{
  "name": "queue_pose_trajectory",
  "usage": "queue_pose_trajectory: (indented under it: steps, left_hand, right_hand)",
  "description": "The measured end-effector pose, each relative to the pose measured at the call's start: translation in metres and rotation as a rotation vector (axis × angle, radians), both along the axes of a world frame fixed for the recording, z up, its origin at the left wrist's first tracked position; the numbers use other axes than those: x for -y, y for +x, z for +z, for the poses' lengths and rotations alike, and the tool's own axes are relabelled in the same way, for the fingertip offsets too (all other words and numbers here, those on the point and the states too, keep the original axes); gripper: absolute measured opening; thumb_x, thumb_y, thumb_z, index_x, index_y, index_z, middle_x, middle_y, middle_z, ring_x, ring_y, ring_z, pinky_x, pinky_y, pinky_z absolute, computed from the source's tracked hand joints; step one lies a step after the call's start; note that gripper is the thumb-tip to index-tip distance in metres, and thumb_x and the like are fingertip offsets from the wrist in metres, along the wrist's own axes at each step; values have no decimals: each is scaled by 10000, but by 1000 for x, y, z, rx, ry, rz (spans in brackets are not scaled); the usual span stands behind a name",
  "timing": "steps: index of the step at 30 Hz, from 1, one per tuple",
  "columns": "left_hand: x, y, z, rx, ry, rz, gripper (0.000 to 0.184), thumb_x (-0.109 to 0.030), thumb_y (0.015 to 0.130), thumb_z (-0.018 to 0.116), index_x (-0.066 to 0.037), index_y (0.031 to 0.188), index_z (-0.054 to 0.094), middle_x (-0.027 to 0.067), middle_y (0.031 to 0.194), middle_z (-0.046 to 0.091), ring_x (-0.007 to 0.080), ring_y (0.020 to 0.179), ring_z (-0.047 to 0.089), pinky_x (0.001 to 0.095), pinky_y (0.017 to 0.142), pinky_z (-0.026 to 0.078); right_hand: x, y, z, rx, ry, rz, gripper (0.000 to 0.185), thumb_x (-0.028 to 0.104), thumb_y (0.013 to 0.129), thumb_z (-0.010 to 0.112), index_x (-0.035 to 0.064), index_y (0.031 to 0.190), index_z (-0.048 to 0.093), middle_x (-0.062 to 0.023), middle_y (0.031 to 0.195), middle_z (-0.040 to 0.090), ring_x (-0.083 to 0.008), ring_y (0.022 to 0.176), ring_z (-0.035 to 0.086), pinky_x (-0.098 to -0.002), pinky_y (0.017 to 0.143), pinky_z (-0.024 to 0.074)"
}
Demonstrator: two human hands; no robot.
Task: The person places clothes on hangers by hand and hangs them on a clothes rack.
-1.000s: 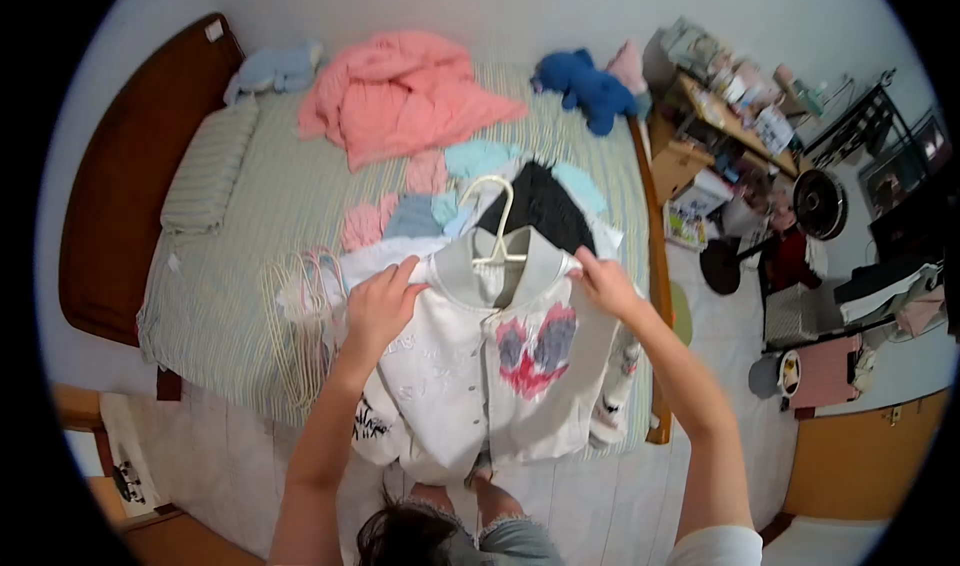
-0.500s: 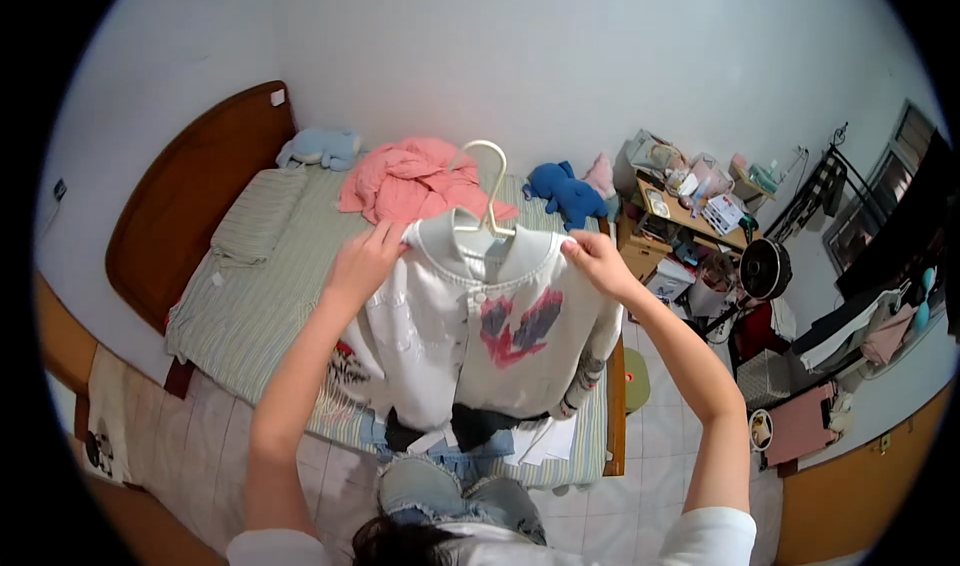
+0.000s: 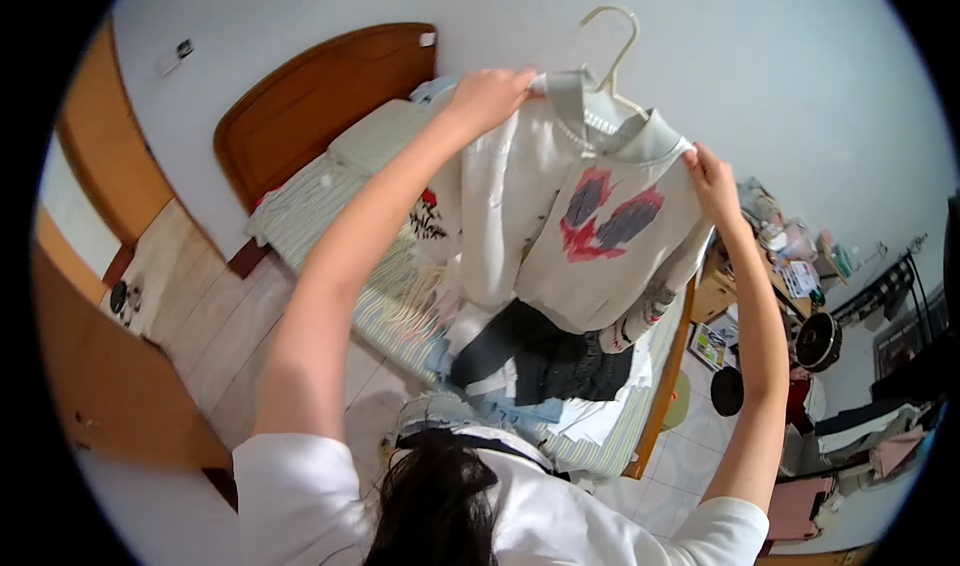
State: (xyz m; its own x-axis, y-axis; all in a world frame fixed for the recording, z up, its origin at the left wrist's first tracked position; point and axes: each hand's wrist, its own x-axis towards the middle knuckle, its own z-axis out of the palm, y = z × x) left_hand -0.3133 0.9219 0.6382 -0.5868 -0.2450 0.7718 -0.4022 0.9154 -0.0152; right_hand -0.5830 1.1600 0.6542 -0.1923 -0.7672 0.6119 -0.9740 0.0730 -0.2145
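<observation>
A white jacket with a grey collar and a pink-and-grey design on its chest hangs from a cream hanger. My left hand grips the shoulder on the left side, and my right hand pinches the opposite shoulder. Both hands are raised, holding the jacket up in front of the wall. Its sleeves dangle, with a patterned cuff at the right. Below the hem, black clothing and white garments lie on the bed's near edge.
The bed has a striped sheet and a wooden headboard. A cluttered desk stands at the right, with a black fan beside it. A green stool sits by the bed. A brown door is at the left.
Both hands have lifted the jacket higher and carried it to the right, and it now hangs tilted. The view has turned, showing more of the doors at left and the black clothing.
</observation>
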Motion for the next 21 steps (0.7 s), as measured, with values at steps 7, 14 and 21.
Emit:
queue_pose_trajectory:
  steps: [7, 14, 21]
  left_hand:
    - [84, 110, 2, -126, -55, 142, 169, -166, 853, 485, -52, 978, 481, 159, 777, 623, 356, 756, 611, 474, 626, 476]
    - [177, 230, -13, -195, -113, 260, 211, -183, 859, 524, -35, 1006, 490, 166, 961, 568, 351, 923, 535, 471, 774, 418]
    - [251, 336, -16, -75, -131, 409, 247, -165, 858, 519, -77, 1088, 503, 139, 954, 585, 332, 919, 551, 445, 779, 438]
  right_hand:
    - [100, 143, 12, -135, -130, -46, 383, 433, 866, 551, 52, 866, 519, -165, 626, 570, -378, 628, 568, -429, 549, 422]
    - [207, 268, 6, -84, -149, 47, 586, 575, 704, 671, 47, 946, 598, -138, 645, 626, -332, 683, 633, -388, 614, 488]
    - [320, 328, -28, 34, -145, 334, 609, 553, 671, 705, 49, 991, 581, -162, 660, 615, -356, 683, 619, -426, 628, 479]
